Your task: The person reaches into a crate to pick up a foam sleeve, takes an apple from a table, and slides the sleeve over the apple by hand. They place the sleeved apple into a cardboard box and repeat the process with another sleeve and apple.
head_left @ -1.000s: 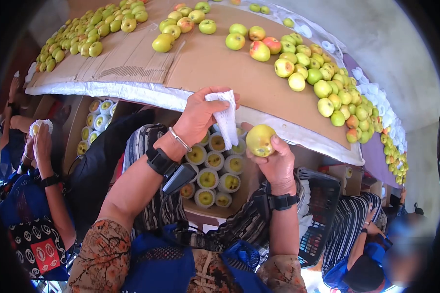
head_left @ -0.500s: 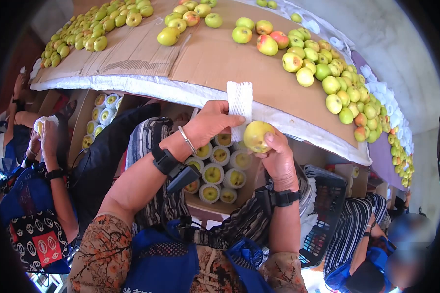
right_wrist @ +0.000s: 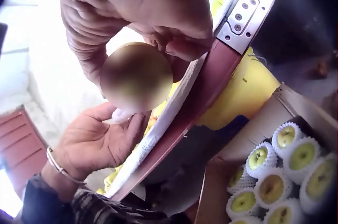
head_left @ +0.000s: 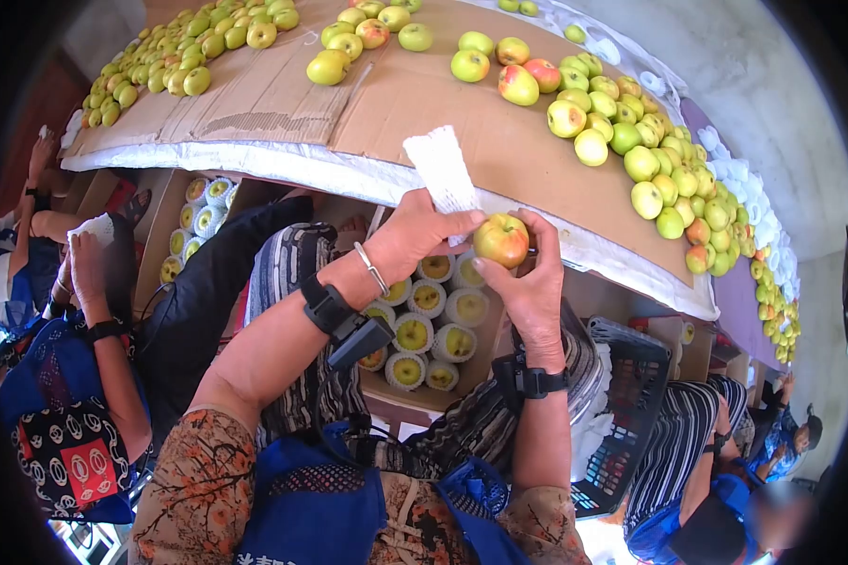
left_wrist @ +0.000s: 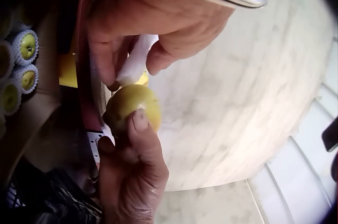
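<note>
Apple (head_left: 501, 241) bare, right hand (head_left: 534, 294) gripping it; left hand (head_left: 403, 241) pinches foam net (head_left: 440, 169). Netted apples (head_left: 412, 333) boxed below; loose apples (head_left: 642, 165) on worktop (head_left: 424, 108).

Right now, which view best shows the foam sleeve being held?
Head: the foam sleeve shows most of its length, mesh visible, pinched by the left hand. Left wrist: only a pale part between the fingers. Right wrist: a white bit at the fingertips.
</note>
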Tool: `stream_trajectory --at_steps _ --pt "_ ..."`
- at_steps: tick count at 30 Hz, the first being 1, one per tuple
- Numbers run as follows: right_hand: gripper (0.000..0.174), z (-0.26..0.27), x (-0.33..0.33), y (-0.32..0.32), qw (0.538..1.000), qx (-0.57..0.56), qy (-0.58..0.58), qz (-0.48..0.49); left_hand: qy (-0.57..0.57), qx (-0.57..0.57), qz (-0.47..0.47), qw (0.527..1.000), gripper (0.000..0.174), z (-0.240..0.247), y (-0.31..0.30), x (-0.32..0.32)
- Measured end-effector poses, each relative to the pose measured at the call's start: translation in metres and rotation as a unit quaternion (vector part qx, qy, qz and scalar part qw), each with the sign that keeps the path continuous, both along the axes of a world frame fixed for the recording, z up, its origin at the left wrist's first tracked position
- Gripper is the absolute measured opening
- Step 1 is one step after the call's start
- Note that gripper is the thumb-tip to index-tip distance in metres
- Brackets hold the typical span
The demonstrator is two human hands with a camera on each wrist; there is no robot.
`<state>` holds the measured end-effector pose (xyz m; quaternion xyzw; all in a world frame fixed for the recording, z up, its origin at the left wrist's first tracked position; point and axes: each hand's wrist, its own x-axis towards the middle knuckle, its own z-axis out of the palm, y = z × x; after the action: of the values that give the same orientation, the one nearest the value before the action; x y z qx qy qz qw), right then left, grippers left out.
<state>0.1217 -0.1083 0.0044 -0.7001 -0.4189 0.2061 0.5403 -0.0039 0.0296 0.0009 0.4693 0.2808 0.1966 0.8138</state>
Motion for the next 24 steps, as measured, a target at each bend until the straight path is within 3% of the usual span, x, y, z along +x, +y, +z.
stream_trajectory --at_steps 3,7,12,15,21,24 --pt "0.068 -0.002 -0.006 0.004 0.990 0.112 0.082 -0.017 -0.034 -0.010 -0.009 0.999 0.032 0.001 0.000 0.000" --pt "0.066 -0.005 -0.001 0.005 0.976 0.111 0.187 -0.017 -0.036 -0.014 -0.017 0.999 0.031 -0.001 0.003 0.001" --pt "0.062 -0.002 0.008 -0.002 0.931 0.064 0.358 -0.040 -0.044 -0.103 -0.005 0.994 0.032 -0.002 0.006 0.002" --pt "0.056 0.000 0.012 -0.006 0.912 0.093 0.400 0.006 -0.064 -0.130 0.034 0.989 0.031 -0.004 0.011 0.002" --pt "0.068 -0.001 0.012 -0.009 0.872 0.103 0.458 0.140 -0.060 -0.098 0.042 0.992 0.027 -0.009 0.011 0.004" --pt "0.071 -0.002 0.003 -0.004 0.875 0.097 0.454 0.137 -0.062 -0.094 0.044 0.993 0.024 -0.010 0.005 0.008"
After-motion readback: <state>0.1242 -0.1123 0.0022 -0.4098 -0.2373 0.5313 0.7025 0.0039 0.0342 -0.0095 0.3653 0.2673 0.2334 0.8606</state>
